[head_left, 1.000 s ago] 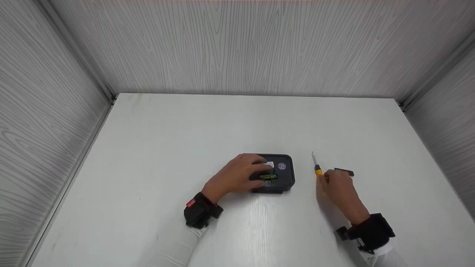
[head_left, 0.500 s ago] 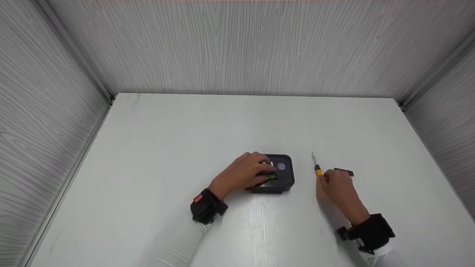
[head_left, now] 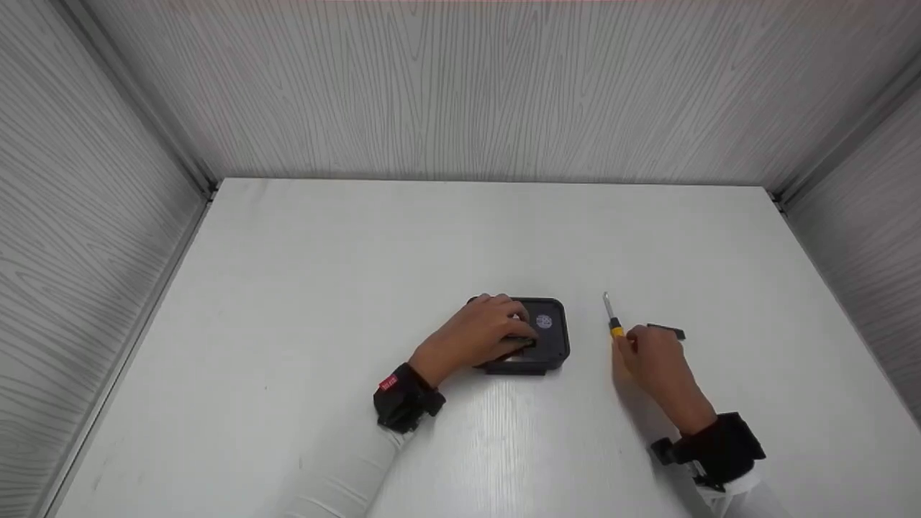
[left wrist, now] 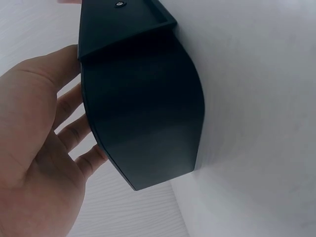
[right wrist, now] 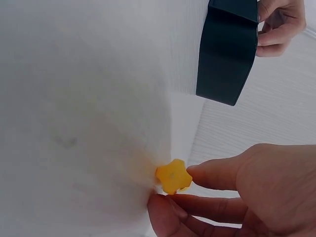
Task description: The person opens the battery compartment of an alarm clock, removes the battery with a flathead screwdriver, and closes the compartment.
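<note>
A black box-like device (head_left: 552, 345) with rounded corners and a round pale sticker lies on the white table. My left hand (head_left: 476, 332) is over its left half, fingers bent down at the battery recess (head_left: 529, 343); thumb and fingertips hide most of that recess. In the left wrist view the device's dark curved side (left wrist: 143, 103) fills the middle, with my left hand (left wrist: 39, 133) behind its edge. To the right, my right hand (head_left: 656, 354) pinches the yellow handle of a screwdriver (head_left: 614, 321), its metal tip pointing away. The handle's star-shaped end (right wrist: 174, 176) shows between thumb and fingers.
A small flat black piece (head_left: 668, 332) lies just beyond my right hand. Grey wood-grain panels (head_left: 460, 93) rise behind the table (head_left: 324, 237) and along both sides.
My left hand has shifted slightly right across the device, and its fingers have closed in over the recess. The green battery seen there earlier is now hidden. My right hand stays with the screwdriver.
</note>
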### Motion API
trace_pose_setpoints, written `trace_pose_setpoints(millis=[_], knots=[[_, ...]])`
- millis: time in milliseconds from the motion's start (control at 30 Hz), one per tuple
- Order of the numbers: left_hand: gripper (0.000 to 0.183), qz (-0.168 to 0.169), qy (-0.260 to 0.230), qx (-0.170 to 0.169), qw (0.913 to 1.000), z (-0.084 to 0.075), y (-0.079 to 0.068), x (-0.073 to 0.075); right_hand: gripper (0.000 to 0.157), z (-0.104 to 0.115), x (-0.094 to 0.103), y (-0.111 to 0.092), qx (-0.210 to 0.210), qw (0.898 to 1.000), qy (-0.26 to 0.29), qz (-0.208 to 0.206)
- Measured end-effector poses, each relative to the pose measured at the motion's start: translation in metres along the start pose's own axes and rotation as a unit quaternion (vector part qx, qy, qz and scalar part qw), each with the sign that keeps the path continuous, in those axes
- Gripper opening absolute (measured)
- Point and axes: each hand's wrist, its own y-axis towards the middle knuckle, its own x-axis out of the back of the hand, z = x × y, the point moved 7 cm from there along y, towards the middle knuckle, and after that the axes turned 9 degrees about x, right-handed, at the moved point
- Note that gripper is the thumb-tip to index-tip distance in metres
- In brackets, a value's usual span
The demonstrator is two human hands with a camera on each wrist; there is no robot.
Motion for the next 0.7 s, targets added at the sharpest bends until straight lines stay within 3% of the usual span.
trace_pose_setpoints(millis=[300,467,700], knots=[[0.022,0.001,0.014,-0.005,0.9999,-0.002,0.002,0.0,0.031,0.003,0.013,-0.005,0.045,0.995,-0.052,-0.076],[0.021,0.0,0.018,-0.002,0.9998,-0.004,0.002,0.001,0.039,-0.001,0.017,-0.002,0.055,0.993,-0.057,-0.088],[0.02,-0.003,0.019,0.007,0.9998,-0.004,0.002,0.002,0.051,-0.006,0.025,0.006,0.118,0.981,-0.095,-0.121]])
